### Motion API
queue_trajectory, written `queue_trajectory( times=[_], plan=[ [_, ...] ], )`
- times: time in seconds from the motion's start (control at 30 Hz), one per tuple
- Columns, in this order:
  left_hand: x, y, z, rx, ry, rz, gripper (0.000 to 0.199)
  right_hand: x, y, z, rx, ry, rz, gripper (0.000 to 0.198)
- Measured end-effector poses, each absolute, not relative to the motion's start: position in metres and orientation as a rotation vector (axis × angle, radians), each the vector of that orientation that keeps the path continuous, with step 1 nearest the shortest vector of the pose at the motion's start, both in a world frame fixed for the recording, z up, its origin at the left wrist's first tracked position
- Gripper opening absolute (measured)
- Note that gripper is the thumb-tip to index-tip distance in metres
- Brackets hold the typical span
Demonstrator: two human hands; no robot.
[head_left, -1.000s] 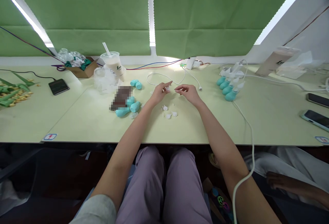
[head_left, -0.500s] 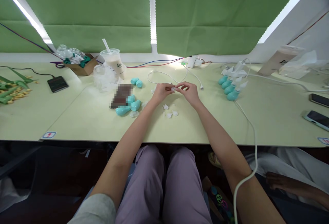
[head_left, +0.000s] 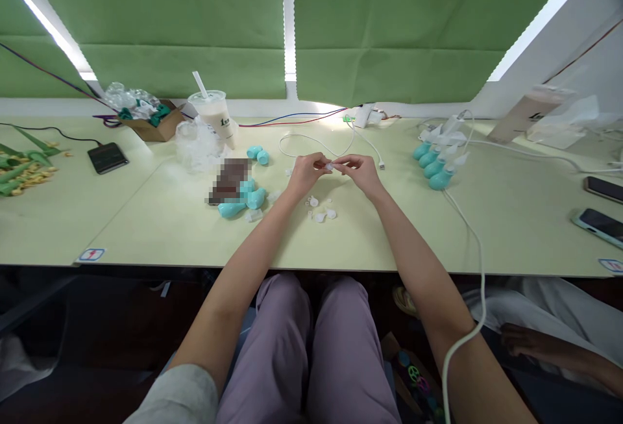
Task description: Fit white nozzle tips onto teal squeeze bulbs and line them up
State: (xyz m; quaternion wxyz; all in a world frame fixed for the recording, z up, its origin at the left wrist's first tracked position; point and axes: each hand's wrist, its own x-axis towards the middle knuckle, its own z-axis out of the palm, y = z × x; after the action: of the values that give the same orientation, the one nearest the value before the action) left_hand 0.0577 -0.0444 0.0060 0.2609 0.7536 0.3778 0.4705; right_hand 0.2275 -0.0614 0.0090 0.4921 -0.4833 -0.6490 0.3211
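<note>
Over the middle of the table, my left hand (head_left: 306, 174) and my right hand (head_left: 361, 174) meet fingertip to fingertip. Both pinch one small white plastic piece (head_left: 329, 166), mostly covered by the fingers. Just below them lie several small white plastic pieces (head_left: 320, 217), some round with a tab. To the left, turquoise rounded plastic parts (head_left: 232, 208) lie beside a dark phone-like slab (head_left: 228, 176), and two more turquoise parts (head_left: 257, 154) sit behind it. On the right stands a row of several turquoise bulb-shaped parts (head_left: 440, 178) with white tops.
A drink cup (head_left: 214, 115) with a straw, a crumpled plastic bag (head_left: 195, 143) and a cardboard box (head_left: 153, 126) stand at the back left. A white cable (head_left: 479, 249) crosses my right arm. Phones (head_left: 601, 224) lie at the right; another person's hand (head_left: 530, 339) rests below the table edge.
My fingers have shifted slightly around the small white piece, and my right hand has turned a little. The loose pieces on the table stay where they were.
</note>
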Motion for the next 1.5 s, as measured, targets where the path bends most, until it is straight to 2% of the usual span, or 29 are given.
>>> queue_trajectory(
  times=[0.3, 0.5, 0.73, 0.9, 1.2, 1.5],
  plan=[
    [0.06, -0.046, 0.006, 2.141, 1.036, 1.298, 0.007, 0.225, -0.059, 0.003, -1.244, -1.476, 0.799, 0.028],
    [0.062, -0.047, 0.002, 2.254, 1.055, 1.266, 0.01, 0.23, -0.064, 0.006, -1.269, -1.348, 1.145, 0.037],
    [0.061, -0.05, 0.0, 2.412, 0.993, 1.258, 0.016, 0.235, -0.064, 0.005, -1.087, -1.192, 1.484, 0.034],
    [0.062, -0.05, -0.004, 2.519, 0.908, 1.34, 0.018, 0.237, -0.063, 0.004, -1.08, -1.118, 1.529, 0.022],
    [0.063, -0.045, -0.011, 2.603, 0.848, 1.479, 0.021, 0.233, -0.065, 0.006, -1.071, -1.015, 1.561, 0.015],
    [0.06, -0.047, -0.013, 2.722, 0.849, 1.32, 0.025, 0.232, -0.064, 0.002, -1.105, -0.999, 1.59, 0.013]
  ],
)
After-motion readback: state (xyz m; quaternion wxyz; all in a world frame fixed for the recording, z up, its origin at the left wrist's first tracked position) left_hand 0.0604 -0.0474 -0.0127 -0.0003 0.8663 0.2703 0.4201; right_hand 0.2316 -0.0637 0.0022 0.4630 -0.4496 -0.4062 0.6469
